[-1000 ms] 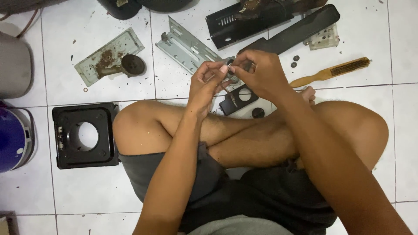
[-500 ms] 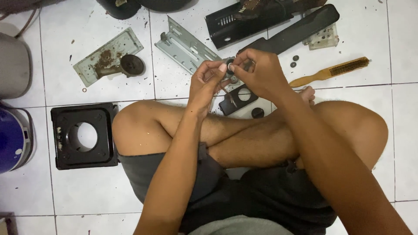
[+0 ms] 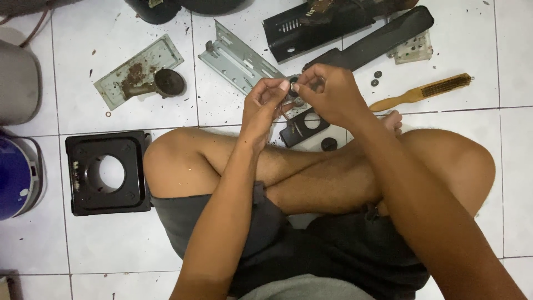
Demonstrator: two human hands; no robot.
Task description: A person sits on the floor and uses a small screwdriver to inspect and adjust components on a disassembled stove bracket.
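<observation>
Metal, small and round, is what I've got pinched up here: a little ring-shaped part point(image 3: 293, 86), held in the air above my crossed legs, between both sets of fingertips. My left hand point(image 3: 265, 108) has thumb and forefinger closed on one side of it, my right hand point(image 3: 327, 94) is clamped on the other side, fingers curled tight around it. I judge I'm mid-way through working this piece by hand, turning or seating it; the next move wants a steady left grip while the right twists. Just below sits a small black bracket point(image 3: 302, 126) on the white floor tiles point(image 3: 499, 166), a grey metal rail point(image 3: 239, 58) beside it. Further out: a wire brush point(image 3: 423, 91), a rusty plate point(image 3: 139, 75), a black square frame point(image 3: 106, 172).
</observation>
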